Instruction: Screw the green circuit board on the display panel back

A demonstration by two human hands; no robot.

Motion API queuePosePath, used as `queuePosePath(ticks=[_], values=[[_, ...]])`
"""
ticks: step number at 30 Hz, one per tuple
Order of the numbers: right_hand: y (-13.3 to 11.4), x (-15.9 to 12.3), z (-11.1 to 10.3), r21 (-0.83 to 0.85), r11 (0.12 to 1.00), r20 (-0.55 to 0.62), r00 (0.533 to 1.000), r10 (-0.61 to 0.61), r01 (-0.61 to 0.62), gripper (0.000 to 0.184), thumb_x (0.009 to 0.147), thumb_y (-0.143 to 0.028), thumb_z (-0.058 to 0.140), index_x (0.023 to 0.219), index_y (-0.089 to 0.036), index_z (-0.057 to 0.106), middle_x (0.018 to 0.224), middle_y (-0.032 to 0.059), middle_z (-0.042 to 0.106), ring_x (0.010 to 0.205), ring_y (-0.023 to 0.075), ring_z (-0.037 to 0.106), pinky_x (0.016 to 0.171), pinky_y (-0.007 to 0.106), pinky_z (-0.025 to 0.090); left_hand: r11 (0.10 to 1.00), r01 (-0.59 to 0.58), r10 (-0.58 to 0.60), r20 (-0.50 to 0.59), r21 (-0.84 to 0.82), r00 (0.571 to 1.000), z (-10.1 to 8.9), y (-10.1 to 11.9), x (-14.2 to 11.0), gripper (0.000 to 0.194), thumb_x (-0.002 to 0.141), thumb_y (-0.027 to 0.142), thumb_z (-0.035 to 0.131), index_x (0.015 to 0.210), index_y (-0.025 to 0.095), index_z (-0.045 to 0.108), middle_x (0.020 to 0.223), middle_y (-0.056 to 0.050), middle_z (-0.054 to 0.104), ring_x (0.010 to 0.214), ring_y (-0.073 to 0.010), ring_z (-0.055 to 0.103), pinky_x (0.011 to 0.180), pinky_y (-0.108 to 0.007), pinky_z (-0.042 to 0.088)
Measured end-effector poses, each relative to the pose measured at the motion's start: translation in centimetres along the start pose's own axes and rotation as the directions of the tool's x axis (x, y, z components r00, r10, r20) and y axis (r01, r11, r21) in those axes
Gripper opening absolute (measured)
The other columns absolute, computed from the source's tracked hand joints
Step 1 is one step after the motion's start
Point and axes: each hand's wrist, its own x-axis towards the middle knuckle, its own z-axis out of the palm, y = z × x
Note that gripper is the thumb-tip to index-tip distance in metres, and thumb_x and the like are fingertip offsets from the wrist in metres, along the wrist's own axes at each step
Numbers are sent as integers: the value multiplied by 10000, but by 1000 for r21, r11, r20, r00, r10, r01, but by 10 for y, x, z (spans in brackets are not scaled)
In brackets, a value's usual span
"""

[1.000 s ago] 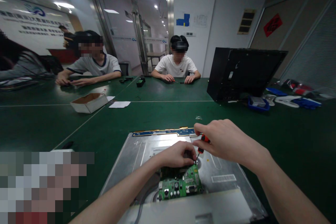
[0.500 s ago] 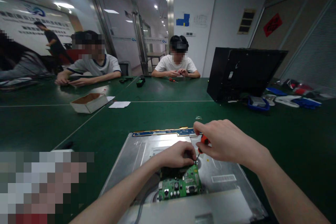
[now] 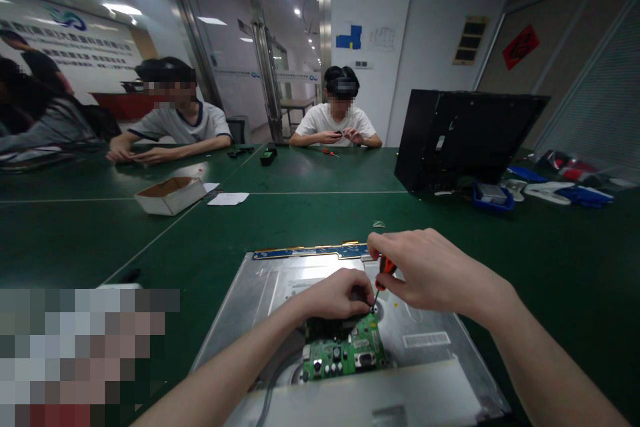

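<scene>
A red and black screwdriver (image 3: 386, 269) is gripped in my right hand (image 3: 425, 270), fingers closed round its handle. Its shaft slants down to a screw post at the upper right corner of a green circuit board (image 3: 345, 351). My left hand (image 3: 336, 293) is curled over the board's far edge, thumb and fingertips pinched close beside the screwdriver tip; whatever they hold is too small or hidden. Under both hands lies a flat silver metal display panel (image 3: 430, 320), with a narrow blue circuit strip (image 3: 305, 252) along its far edge.
A black monitor housing (image 3: 465, 140) stands at the right, near a blue tray (image 3: 493, 197) and gloves (image 3: 565, 193). Left of centre are an open box (image 3: 170, 197) and paper (image 3: 229, 199). Co-workers sit across the green table (image 3: 310, 220). A grey cable (image 3: 273, 380) crosses the panel.
The screwdriver handle has tilted slightly more upright in my right hand; my left hand stays put. In the background, a walking person has moved left, and the co-worker opposite has shifted their hands.
</scene>
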Motion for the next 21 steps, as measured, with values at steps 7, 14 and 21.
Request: queuePosePath(ticks=[7, 14, 21], values=[[1, 2, 1, -84, 995, -8, 999, 54, -54, 78, 865, -309, 560, 871, -231, 566, 721, 6, 674, 633, 197, 617, 487, 277, 227, 1000, -20, 20, 6, 13, 1000, 0, 1, 0, 159, 699, 40, 633, 817, 147, 638, 749, 8, 632, 685, -146, 583, 638, -217, 443], [1, 0, 3, 5, 1000, -4, 1000, -18, 18, 134, 814, -220, 562, 940, -229, 518, 824, 2, 684, 692, 181, 620, 513, 266, 256, 997, -47, 47, -8, 63, 999, 0, 1, -1, 164, 699, 41, 650, 830, 140, 647, 787, -8, 636, 724, -162, 573, 666, -232, 435], [2, 2, 3, -77, 996, 7, 999, 37, -37, 125, 866, -358, 563, 902, -238, 559, 724, 8, 668, 635, 193, 608, 496, 271, 224, 995, -66, 66, -4, 76, 998, 1, 3, -1, 173, 713, 29, 634, 842, 143, 652, 793, -8, 646, 717, -157, 586, 663, -229, 447]])
